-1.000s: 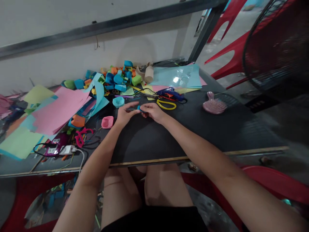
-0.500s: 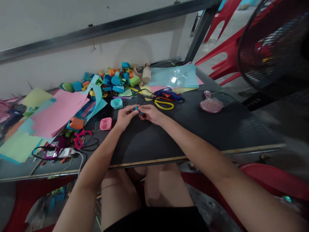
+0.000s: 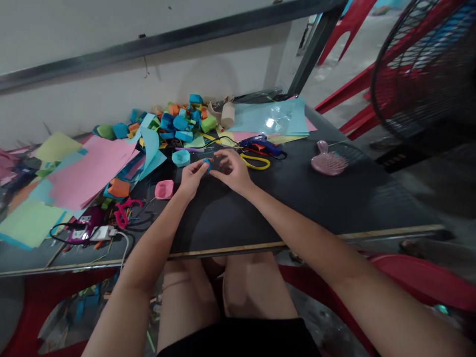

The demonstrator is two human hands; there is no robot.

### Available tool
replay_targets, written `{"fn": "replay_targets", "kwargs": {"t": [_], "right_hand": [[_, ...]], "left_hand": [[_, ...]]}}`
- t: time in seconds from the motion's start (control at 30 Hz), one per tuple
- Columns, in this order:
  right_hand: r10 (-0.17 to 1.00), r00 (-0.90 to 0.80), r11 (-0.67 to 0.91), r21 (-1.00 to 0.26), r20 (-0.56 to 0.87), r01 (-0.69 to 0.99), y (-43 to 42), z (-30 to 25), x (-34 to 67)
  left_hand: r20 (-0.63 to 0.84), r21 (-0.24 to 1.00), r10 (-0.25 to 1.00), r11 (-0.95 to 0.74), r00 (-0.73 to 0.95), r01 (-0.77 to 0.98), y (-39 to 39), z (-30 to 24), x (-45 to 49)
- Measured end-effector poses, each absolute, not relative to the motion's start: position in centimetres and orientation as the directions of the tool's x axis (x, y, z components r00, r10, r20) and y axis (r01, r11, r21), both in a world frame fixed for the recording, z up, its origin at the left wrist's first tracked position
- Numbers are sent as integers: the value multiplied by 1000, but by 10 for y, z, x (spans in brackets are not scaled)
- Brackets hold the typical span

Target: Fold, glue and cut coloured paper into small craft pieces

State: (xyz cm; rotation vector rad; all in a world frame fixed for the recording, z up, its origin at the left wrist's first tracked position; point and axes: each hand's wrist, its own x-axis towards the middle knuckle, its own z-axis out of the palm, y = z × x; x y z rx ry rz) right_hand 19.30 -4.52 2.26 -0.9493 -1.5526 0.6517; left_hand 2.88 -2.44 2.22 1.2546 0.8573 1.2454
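Observation:
Between the thumb and fingers of my left hand [image 3: 191, 179] is a small blue piece [image 3: 208, 164], perhaps rolled paper; its exact form is partly covered. My right hand [image 3: 236, 172] is just to the right of it, its fingers spread and curved with nothing held in them. Close to my left hand stand a small light-blue paper cup [image 3: 181, 158] and a pink one [image 3: 164, 190]. Behind my right hand lie a blue glue gun [image 3: 262, 146] and a yellow loop-shaped handle [image 3: 256, 162].
A heap of coloured paper pieces [image 3: 178, 123] lies against the wall, with pink sheets [image 3: 92, 171] at left. Blue sheets in clear plastic [image 3: 269, 117] lie at the back. A pink hairbrush [image 3: 329, 162] is at right, beside a fan [image 3: 420, 74]. Cables trail from a white plug [image 3: 102, 233].
My right hand has let go of the blue piece and moved slightly away, its fingers spreading. My left hand still pinches the piece. The view has shifted slightly.

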Motion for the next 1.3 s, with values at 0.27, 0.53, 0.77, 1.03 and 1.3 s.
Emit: {"fn": "replay_targets", "kwargs": {"t": [0.27, 0.53, 0.77, 1.03, 1.3], "right_hand": [[583, -181, 736, -420, 792, 531, -46, 23, 198], [396, -127, 706, -213, 909, 675, -52, 24, 197], [572, -157, 772, -464, 805, 434, -43, 28, 205], [812, -174, 584, -781, 557, 221, -43, 25, 211], [829, -273, 538, -830, 488, 148, -38, 30, 215]], "left_hand": [[53, 923, 972, 40, 230, -383, -25, 17, 34], [64, 911, 983, 12, 170, -411, -38, 24, 41], [4, 939, 973, 76, 232, -334, -34, 23, 36], [-45, 973, 935, 121, 352, -196, -30, 26, 29], [-116, 973, 842, 204, 527, -112, -25, 30, 18]]}}
